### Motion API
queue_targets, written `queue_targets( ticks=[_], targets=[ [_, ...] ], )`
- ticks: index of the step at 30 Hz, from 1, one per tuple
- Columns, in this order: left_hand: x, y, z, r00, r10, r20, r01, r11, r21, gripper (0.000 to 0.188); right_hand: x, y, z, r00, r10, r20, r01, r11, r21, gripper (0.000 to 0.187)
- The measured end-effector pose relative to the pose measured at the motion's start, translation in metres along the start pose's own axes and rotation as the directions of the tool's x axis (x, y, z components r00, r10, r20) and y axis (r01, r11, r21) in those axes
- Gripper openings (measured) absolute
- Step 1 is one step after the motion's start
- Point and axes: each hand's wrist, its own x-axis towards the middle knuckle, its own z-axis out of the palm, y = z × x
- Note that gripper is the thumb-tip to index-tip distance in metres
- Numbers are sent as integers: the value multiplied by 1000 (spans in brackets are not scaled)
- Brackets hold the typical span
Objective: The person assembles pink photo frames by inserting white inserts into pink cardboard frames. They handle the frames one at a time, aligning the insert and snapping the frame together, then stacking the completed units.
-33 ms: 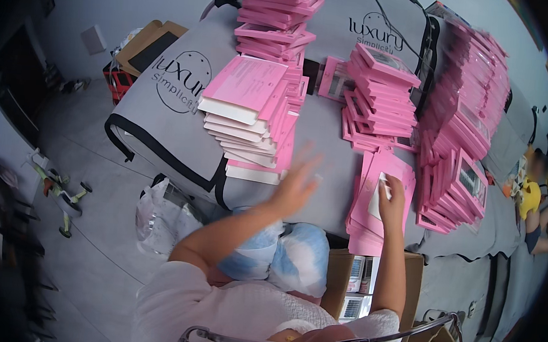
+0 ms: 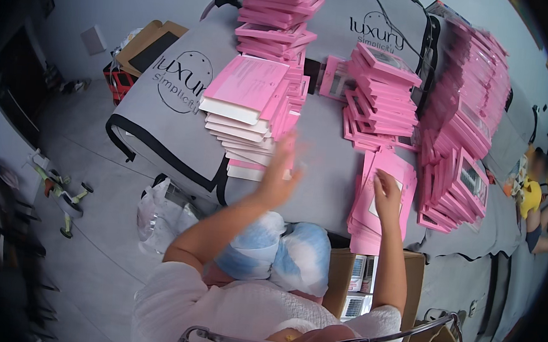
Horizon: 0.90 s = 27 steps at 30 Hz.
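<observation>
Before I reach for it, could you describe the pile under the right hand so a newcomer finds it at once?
Find the big grey cover and follow its front edge to the open cardboard box. Just beyond that box lies the pile of pink sheets, under the right hand. Its pieces look thin and flat, unlike the thick pink boxes stacked behind it.
</observation>
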Motion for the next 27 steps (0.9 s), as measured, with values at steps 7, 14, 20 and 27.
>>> queue_targets(
  ticks=[7, 14, 20, 27],
  targets=[
    [84, -117, -166, 952, -222, -210, 286, 889, 357, 29, 58, -83, 151, 758, 259, 599, -621, 568, 540, 61],
    [122, -144, -192, 516, -834, 197, 854, 482, -196, 55, 113, -59, 248, 591, 516, 620, -802, 456, 384, 74],
    [121, -163, -183, 389, -816, 428, 914, 401, -68, 61, 132, -67, 264, 595, 590, 547, -781, 584, 220, 85],
    [111, -186, -169, 259, -770, 582, 965, 183, -188, 63, 160, -29, 292, 391, 547, 740, -915, 315, 250, 95]
  ],
)
